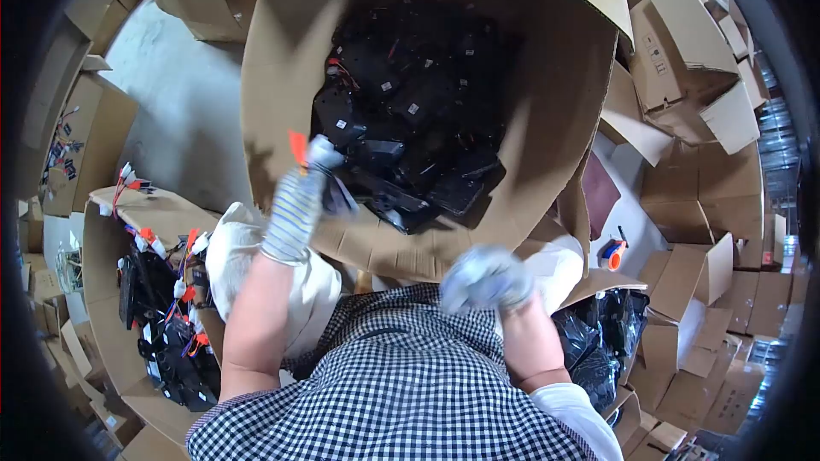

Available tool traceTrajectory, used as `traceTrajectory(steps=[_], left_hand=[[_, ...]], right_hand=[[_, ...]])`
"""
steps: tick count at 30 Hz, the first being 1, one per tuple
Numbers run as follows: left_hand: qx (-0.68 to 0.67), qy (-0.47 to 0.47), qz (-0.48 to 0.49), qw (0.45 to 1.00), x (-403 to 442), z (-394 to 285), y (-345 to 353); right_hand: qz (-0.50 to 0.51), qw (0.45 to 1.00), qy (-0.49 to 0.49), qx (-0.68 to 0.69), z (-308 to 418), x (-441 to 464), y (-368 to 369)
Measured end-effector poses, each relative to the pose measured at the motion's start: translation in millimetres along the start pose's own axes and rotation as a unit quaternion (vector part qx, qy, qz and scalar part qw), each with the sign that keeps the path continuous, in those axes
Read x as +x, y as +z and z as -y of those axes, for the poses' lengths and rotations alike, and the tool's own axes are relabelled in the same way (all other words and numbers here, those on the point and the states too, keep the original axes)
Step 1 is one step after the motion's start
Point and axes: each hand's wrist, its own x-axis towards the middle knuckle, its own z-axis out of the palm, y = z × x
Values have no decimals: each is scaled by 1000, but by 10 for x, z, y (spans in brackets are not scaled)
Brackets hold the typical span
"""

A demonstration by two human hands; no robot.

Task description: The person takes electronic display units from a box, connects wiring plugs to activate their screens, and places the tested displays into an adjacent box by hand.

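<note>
My left hand [295, 201], in a striped grey-white glove, is closed at the near left edge of a big cardboard box [547, 145]. A small orange-red piece [297, 147] sticks up at its fingers, and a blurred dark item [340, 196] shows beside the palm. What exactly the fingers grip is partly hidden. Inside the box lies a heap of black plastic parts [418, 107], some with small white labels. My right hand [489, 280], gloved and blurred, is curled in front of my checked apron [410, 376], near the box's front edge. Its fingertips are hidden.
On the left stands a box of black parts [171, 367] with coloured wires and connectors. Black parts in shiny wrapping [594, 346] fill a box at my right. An orange tape roll [613, 256] lies at right. Cardboard boxes [683, 60] crowd both sides.
</note>
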Motion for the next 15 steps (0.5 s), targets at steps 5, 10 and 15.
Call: traceTrajectory(steps=[5,10,15], left_hand=[[-83,-38,-18,996,84,-396,33],[-59,-84,30,994,13,-605,94],[117,213,89,966,171,-181,-300]], right_hand=[[-390,897,-75,194,139,708,-814],[-493,779,-104,373,-890,1325,-2204],[-539,712,-131,430,-1241,1445,-2579]])
